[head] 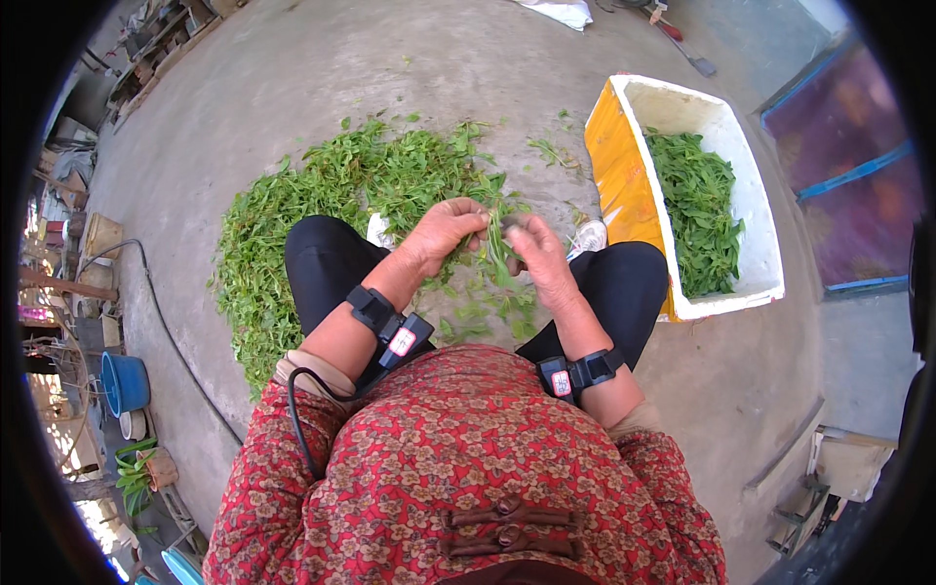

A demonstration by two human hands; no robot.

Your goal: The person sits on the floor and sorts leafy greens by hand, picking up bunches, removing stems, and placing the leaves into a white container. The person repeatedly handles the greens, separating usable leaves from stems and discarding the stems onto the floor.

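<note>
Between my knees, a leafy green stem (pixel 498 245) hangs from my hands. My left hand (pixel 452 225) pinches it near its upper part with thumb and forefinger. My right hand (pixel 537 245) is close beside it, fingers curled at the leaves; whether it grips them or only touches them is hard to make out. A broad heap of loose greens (pixel 274 248) spreads over the concrete floor in front of me and around my left side. To the right, a white foam box (pixel 760 241) with yellow covering on one side holds more leafy greens (pixel 695 212).
Scattered leaves (pixel 486 314) lie on the floor below my hands. A black hose (pixel 164 314) runs along the left, past a blue bucket (pixel 124 384) and a potted plant (pixel 146 472). A blue-framed door (pixel 848 168) stands beyond the box. A small shovel (pixel 695 62) lies at the far right.
</note>
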